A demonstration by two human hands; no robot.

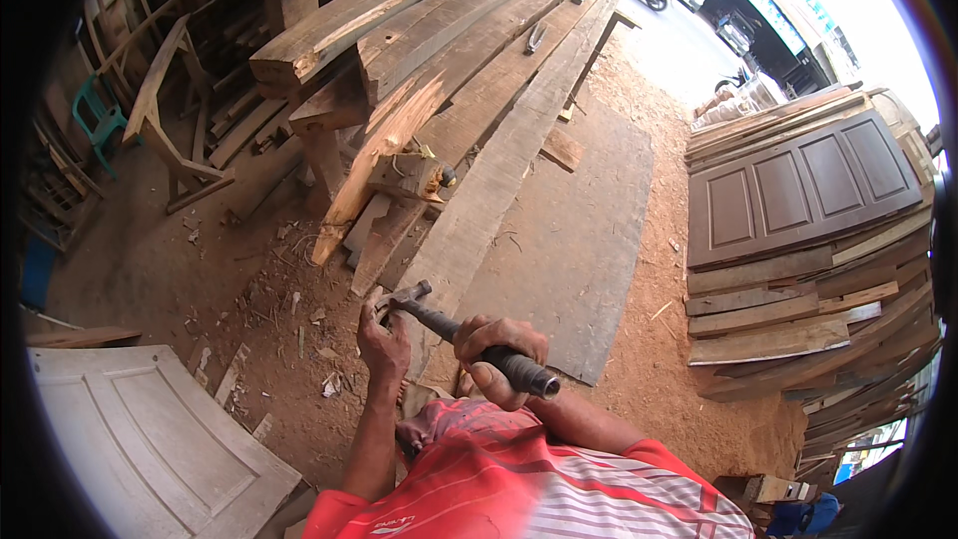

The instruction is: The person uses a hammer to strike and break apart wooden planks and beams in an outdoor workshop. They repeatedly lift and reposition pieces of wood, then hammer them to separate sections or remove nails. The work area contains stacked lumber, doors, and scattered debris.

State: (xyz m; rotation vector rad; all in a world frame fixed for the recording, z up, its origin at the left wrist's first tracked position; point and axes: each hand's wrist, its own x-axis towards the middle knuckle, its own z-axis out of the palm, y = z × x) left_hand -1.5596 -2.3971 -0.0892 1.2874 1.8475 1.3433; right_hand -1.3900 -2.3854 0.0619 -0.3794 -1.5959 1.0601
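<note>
Both hands are closed: the right hand (499,344) grips a hammer (469,334) by its handle. The left hand (384,339) pinches at the hammer's head, over a long plank (499,170).

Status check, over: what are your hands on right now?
Right hand gripping hammer handle. Left hand at the hammer head, fingers on it. Long plank just ahead on the dirt; nothing between.

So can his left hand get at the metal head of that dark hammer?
Probably yes: the left hand is already up against the dark hammer's metal head, with nothing between them, while the right hand grips the handle.
</note>
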